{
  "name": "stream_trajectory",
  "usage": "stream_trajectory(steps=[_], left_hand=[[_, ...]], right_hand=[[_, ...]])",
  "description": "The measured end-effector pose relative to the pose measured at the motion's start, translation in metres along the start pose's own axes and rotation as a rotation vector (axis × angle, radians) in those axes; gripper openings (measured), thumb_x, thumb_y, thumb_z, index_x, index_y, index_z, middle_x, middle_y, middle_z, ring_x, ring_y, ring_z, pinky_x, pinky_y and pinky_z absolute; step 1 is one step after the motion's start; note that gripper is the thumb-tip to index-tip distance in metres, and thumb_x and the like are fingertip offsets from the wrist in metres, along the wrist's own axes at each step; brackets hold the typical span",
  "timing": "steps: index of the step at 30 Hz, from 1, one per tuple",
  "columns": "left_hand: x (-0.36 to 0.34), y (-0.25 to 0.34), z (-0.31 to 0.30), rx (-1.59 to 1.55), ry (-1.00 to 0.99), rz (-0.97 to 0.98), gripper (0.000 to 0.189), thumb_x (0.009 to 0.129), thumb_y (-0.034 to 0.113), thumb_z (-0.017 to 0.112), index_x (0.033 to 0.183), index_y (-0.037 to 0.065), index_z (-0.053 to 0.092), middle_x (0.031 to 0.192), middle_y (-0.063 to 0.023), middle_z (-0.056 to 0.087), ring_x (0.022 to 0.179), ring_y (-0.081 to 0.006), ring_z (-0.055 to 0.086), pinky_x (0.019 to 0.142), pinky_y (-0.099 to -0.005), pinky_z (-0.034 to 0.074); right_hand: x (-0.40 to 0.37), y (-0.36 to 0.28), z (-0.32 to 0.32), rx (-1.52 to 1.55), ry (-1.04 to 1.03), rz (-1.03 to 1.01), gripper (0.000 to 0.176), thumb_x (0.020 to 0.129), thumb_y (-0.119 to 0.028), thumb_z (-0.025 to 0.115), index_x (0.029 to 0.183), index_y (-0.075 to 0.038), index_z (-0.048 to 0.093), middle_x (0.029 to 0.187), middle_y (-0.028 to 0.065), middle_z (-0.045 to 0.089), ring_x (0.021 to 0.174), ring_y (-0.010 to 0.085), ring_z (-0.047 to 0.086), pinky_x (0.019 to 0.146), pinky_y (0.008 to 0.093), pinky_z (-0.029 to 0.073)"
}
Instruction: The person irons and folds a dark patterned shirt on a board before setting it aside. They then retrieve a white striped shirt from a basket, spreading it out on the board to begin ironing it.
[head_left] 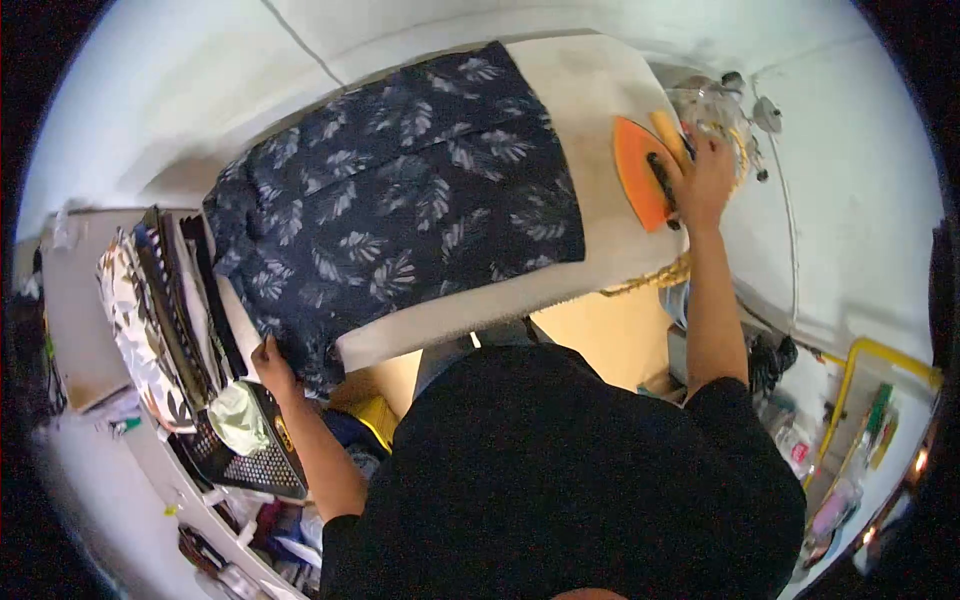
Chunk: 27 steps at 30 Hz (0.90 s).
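Observation:
A dark shirt (400, 185) with a pale leaf print lies spread over a light-coloured ironing board (590, 90). At the shirt's lower left edge, my left hand (275, 370) is closed on the bunched cloth. To the right of the shirt, an orange iron (640, 175) with a black handle rests on the board's bare end. My right hand (706, 180) is at the iron's handle, thumb side against it; its other fingers are bent and partly hidden. Beside the iron, close to those fingers, sits a yellow-orange piece (670, 138).
Folded clothes (165, 310) stand at the left, above a black perforated basket (220, 455) holding a pale green cloth (238, 420). A twisted yellowish cord (655, 278) hangs by the board's right end. A yellow metal frame (850, 380) stands at right. White walls border the board.

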<state>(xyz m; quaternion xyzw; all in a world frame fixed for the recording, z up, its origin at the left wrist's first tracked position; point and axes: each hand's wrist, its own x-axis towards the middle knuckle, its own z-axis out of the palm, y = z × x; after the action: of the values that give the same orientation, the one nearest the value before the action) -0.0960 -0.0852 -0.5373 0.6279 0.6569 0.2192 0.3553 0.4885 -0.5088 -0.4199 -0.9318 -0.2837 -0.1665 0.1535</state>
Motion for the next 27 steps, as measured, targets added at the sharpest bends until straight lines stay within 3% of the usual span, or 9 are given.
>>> stream_trajectory(steps=[1, 5, 8, 16, 19, 20, 22, 23, 27], left_hand=[[-0.001, 0.002, 0.003, 0.000, 0.046, 0.051, 0.040, 0.093, 0.030, 0.065, 0.106, -0.007, 0.059, 0.095, -0.0121, 0.062, 0.087, -0.0199, 0.054, 0.083, -0.0326, 0.044], [0.018, -0.020, 0.005, -0.157, -0.007, -0.103, 0.029, 0.093, 0.025, 0.063, 0.100, -0.003, 0.063, 0.091, -0.0076, 0.062, 0.085, -0.0181, 0.052, 0.080, -0.0323, 0.044], [-0.005, 0.011, 0.004, -0.428, -0.006, -0.153, 0.020, 0.095, 0.021, 0.059, 0.092, 0.001, 0.060, 0.083, -0.0034, 0.057, 0.078, -0.0135, 0.048, 0.072, -0.0297, 0.041], [-0.038, 0.007, 0.002, -0.232, 0.082, 0.022, 0.024, 0.098, 0.025, 0.056, 0.093, 0.002, 0.059, 0.081, -0.0019, 0.056, 0.074, -0.0134, 0.047, 0.071, -0.0286, 0.041], [-0.051, 0.006, -0.001, -0.080, 0.162, 0.155, 0.023, 0.099, 0.024, 0.055, 0.092, 0.002, 0.058, 0.078, -0.0032, 0.054, 0.074, -0.0136, 0.046, 0.072, -0.0298, 0.041], [-0.040, -0.023, -0.001, -0.091, 0.122, 0.185, 0.030, 0.099, 0.030, 0.055, 0.094, 0.000, 0.057, 0.081, -0.0118, 0.061, 0.073, -0.0198, 0.052, 0.071, -0.0347, 0.045], [-0.057, -0.017, -0.007, -0.091, 0.082, 0.134, 0.029, 0.099, 0.029, 0.055, 0.092, 0.000, 0.056, 0.077, -0.0102, 0.057, 0.070, -0.0193, 0.050, 0.069, -0.0339, 0.044], [-0.067, -0.018, -0.009, -0.099, 0.087, 0.130, 0.029, 0.099, 0.029, 0.055, 0.092, 0.000, 0.056, 0.077, -0.0102, 0.057, 0.070, -0.0193, 0.050, 0.069, -0.0339, 0.044], [-0.110, -0.039, -0.017, -0.116, 0.102, 0.276, 0.024, 0.100, 0.023, 0.054, 0.090, 0.001, 0.054, 0.075, -0.0081, 0.053, 0.070, -0.0171, 0.047, 0.069, -0.0315, 0.043]], right_hand=[[-0.006, -0.008, 0.000, -0.071, 0.186, -0.130, 0.049, 0.081, -0.045, 0.072, 0.113, -0.009, 0.062, 0.106, 0.0191, 0.058, 0.099, 0.0406, 0.056, 0.083, 0.0493, 0.044], [-0.083, -0.060, 0.033, -0.003, -0.214, -0.090, 0.041, 0.079, -0.039, 0.074, 0.099, -0.007, 0.059, 0.099, 0.0153, 0.053, 0.101, 0.0381, 0.050, 0.085, 0.0500, 0.040], [-0.122, -0.084, 0.055, 0.130, -0.204, -0.085, 0.035, 0.080, -0.036, 0.073, 0.095, -0.008, 0.058, 0.099, 0.0143, 0.052, 0.101, 0.0377, 0.050, 0.084, 0.0495, 0.039], [-0.127, -0.086, 0.060, 0.448, -0.377, 0.066, 0.027, 0.084, -0.019, 0.069, 0.094, -0.003, 0.050, 0.084, 0.0196, 0.061, 0.081, 0.0406, 0.062, 0.070, 0.0477, 0.047], [-0.136, -0.084, 0.050, 0.562, -0.355, 0.121, 0.033, 0.077, -0.011, 0.076, 0.096, -0.003, 0.050, 0.082, 0.0134, 0.061, 0.075, 0.0258, 0.061, 0.070, 0.0369, 0.048], [-0.140, -0.085, 0.042, 0.559, -0.360, 0.104, 0.033, 0.077, -0.011, 0.076, 0.096, -0.003, 0.050, 0.082, 0.0134, 0.061, 0.075, 0.0258, 0.061, 0.070, 0.0369, 0.048], [-0.145, -0.075, 0.029, 0.684, -0.478, 0.337, 0.033, 0.076, -0.009, 0.077, 0.095, -0.003, 0.051, 0.078, 0.0104, 0.058, 0.072, 0.0185, 0.057, 0.068, 0.0327, 0.047], [-0.155, -0.056, 0.038, 0.592, -0.360, 0.183, 0.031, 0.076, -0.005, 0.077, 0.094, -0.003, 0.052, 0.075, 0.0082, 0.057, 0.069, 0.0161, 0.056, 0.062, 0.0311, 0.046], [-0.191, -0.037, 0.000, 0.531, -0.354, 0.097, 0.032, 0.076, -0.004, 0.077, 0.095, -0.004, 0.052, 0.074, 0.0056, 0.055, 0.066, 0.0136, 0.054, 0.057, 0.0302, 0.045]])
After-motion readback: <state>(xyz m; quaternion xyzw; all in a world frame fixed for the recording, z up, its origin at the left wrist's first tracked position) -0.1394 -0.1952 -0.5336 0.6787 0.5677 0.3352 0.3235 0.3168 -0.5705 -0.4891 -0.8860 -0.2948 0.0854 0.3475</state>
